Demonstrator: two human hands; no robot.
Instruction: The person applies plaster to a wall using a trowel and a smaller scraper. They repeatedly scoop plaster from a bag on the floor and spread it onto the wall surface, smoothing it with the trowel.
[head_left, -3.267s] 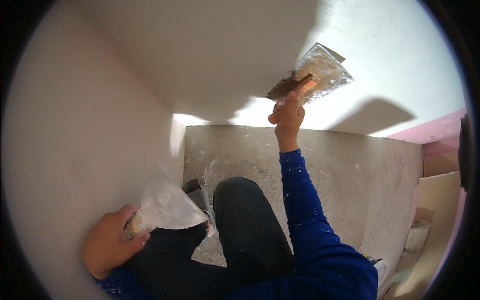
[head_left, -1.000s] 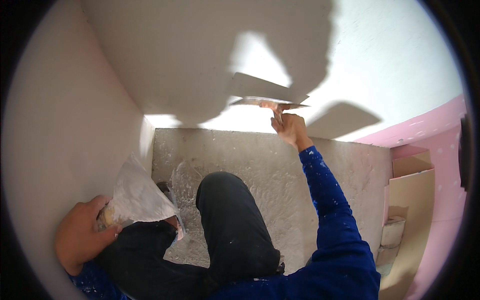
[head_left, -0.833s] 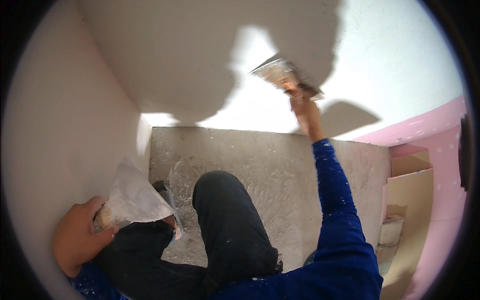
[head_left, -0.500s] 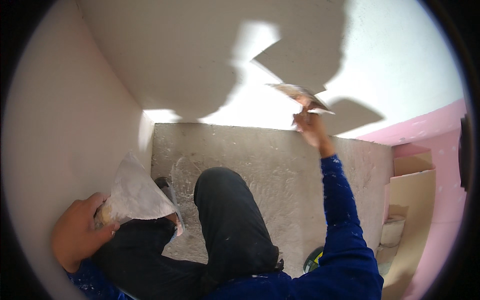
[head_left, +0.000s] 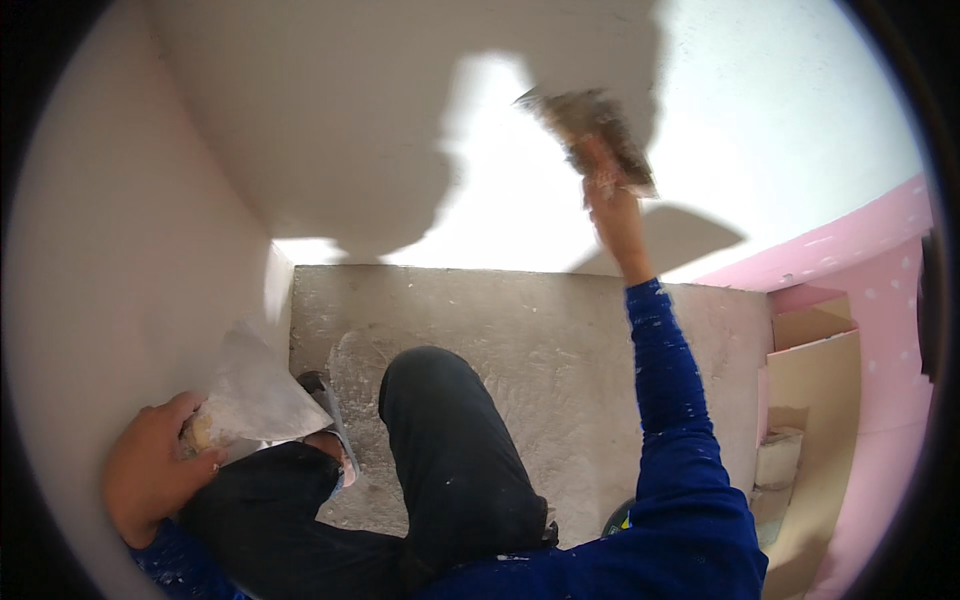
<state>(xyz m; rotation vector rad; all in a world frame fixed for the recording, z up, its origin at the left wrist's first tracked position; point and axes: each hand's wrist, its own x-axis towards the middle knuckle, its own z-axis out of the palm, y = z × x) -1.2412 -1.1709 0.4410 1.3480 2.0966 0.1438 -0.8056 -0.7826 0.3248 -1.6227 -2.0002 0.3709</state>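
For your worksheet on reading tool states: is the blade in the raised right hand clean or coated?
Coated: the trowel in the right hand shows rough brownish-grey plaster over its face.

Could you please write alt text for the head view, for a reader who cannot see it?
A crouching person's right hand presses a trowel against a white wall. The left hand holds a plaster-smeared board low, above a rough grey floor.

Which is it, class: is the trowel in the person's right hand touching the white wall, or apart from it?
Cannot tell. In the head view the trowel, gripped by the right hand, lies over the white wall, but no contact line or gap shows.
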